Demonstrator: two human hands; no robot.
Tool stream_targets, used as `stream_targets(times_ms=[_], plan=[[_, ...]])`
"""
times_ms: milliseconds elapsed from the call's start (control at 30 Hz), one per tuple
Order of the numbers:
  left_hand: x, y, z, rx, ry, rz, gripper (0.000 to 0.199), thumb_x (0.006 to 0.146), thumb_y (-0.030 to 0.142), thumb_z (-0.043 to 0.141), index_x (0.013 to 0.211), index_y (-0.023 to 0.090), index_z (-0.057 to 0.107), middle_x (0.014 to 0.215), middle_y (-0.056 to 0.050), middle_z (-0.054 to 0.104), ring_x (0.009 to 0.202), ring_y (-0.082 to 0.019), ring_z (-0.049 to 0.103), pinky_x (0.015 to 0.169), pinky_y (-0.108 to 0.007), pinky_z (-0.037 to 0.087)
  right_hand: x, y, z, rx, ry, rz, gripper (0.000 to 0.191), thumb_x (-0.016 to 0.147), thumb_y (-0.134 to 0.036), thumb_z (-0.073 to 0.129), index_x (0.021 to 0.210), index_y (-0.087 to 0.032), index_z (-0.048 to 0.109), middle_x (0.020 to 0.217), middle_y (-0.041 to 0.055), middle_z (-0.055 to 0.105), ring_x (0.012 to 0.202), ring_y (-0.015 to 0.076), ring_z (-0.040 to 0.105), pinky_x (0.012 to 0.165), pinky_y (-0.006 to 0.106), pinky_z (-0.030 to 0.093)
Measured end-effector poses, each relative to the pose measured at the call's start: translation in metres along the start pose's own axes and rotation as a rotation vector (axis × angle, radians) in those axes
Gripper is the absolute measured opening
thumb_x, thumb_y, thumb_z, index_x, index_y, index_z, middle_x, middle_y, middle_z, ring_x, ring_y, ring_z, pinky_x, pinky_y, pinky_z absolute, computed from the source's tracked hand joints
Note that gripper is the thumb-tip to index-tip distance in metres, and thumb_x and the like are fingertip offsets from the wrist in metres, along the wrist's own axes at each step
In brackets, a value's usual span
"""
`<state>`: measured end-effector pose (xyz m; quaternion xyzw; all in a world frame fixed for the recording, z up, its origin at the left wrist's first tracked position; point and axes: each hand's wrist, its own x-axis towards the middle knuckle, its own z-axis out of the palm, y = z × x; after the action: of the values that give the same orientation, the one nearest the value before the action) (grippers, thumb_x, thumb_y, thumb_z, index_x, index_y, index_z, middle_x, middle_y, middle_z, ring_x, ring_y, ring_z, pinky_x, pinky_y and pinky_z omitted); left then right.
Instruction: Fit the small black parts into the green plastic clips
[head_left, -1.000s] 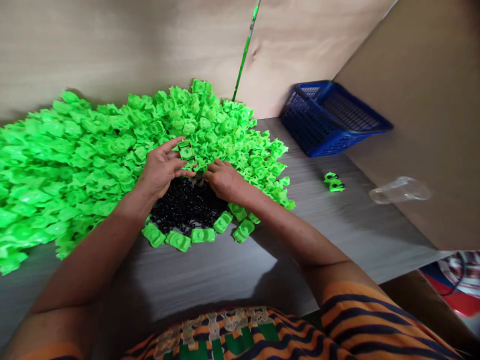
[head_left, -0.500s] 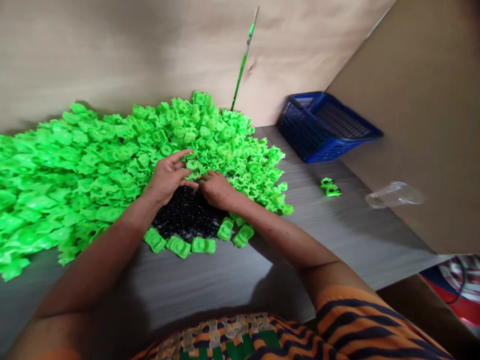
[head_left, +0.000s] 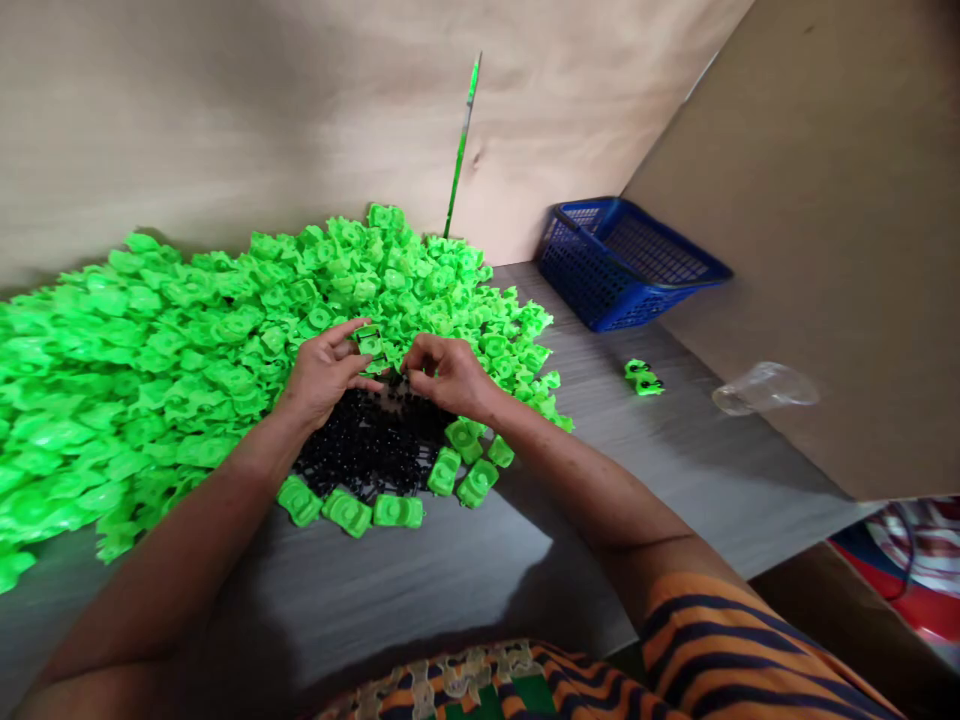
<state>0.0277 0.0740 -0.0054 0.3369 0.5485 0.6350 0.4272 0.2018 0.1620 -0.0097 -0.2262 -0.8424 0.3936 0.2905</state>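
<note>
Head camera, looking down on the bench: the left hand (head_left: 324, 372) pinches one small bright-green moulded plastic shell (head_left: 369, 344) between thumb and fingertips, held just above the far edge of the patch of small black plastic pieces (head_left: 367, 445) on the grey wood-grain table (head_left: 675, 460). The right hand (head_left: 448, 375), which half a second ago lay low and flat on that black patch, has now lifted, its fingers curled and its fingertips pressed together just beside the held shell; whether a black piece is caught in that pinch I cannot tell, it is too small to see. By my judgement that lift means a picked-up piece is being brought to the shell, with the two hands nearly touching. The camera has also tipped a little, so everything sits slightly more to the left than a second ago. Counting now: one great heap of loose green shells (head_left: 150, 350), far too many to number; about seven green shells laid along the near edge of the black patch (head_left: 397, 510); two more green pieces lying apart on the table (head_left: 643, 378); one blue plastic mesh basket (head_left: 626, 262) in the corner; one clear plastic bag (head_left: 765, 388) by the plywood side panel (head_left: 825, 250).
</note>
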Motion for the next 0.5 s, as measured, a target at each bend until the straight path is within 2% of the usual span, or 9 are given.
stream_targets(times_ms=[67, 200, 367, 500], plan=[[0.000, 0.000, 0.000, -0.003, -0.002, 0.000, 0.070, 0.060, 0.018, 0.085, 0.129, 0.013, 0.069, 0.065, 0.007, 0.058, 0.063, -0.014, 0.068, 0.059, -0.028, 0.067, 0.002, 0.002, -0.001, 0.120, 0.018, 0.016, 0.009, 0.075, -0.013, 0.058, 0.074, -0.021, 0.054, 0.065, -0.0056, 0.056, 0.060, 0.0098, 0.048, 0.059, 0.023, 0.037], [-0.001, 0.001, 0.000, -0.001, -0.029, -0.015, 0.072, 0.060, 0.014, 0.082, 0.131, 0.016, 0.069, 0.076, 0.003, 0.068, 0.070, -0.015, 0.071, 0.065, -0.031, 0.069, 0.007, 0.008, -0.005, 0.251, 0.059, 0.058, 0.011, 0.078, -0.020, 0.060, 0.088, -0.022, 0.056, 0.059, -0.0093, 0.050, 0.053, 0.0089, 0.042, 0.055, 0.024, 0.033], [-0.005, 0.003, 0.007, -0.009, -0.052, -0.024, 0.074, 0.058, 0.011, 0.081, 0.131, 0.014, 0.070, 0.076, 0.004, 0.068, 0.066, -0.012, 0.069, 0.065, -0.030, 0.069, 0.005, 0.009, -0.008, 0.174, 0.057, 0.020, 0.006, 0.084, -0.023, 0.061, 0.090, -0.022, 0.060, 0.055, -0.0109, 0.045, 0.050, 0.0085, 0.038, 0.056, 0.024, 0.031], [-0.008, 0.005, 0.012, -0.054, -0.021, -0.057, 0.072, 0.059, 0.011, 0.082, 0.130, 0.012, 0.068, 0.075, 0.003, 0.070, 0.065, -0.013, 0.069, 0.060, -0.026, 0.067, -0.004, -0.001, -0.005, -0.037, 0.024, -0.102, 0.019, 0.086, -0.019, 0.063, 0.105, -0.021, 0.066, 0.059, -0.0102, 0.047, 0.053, 0.0092, 0.040, 0.060, 0.024, 0.031]])
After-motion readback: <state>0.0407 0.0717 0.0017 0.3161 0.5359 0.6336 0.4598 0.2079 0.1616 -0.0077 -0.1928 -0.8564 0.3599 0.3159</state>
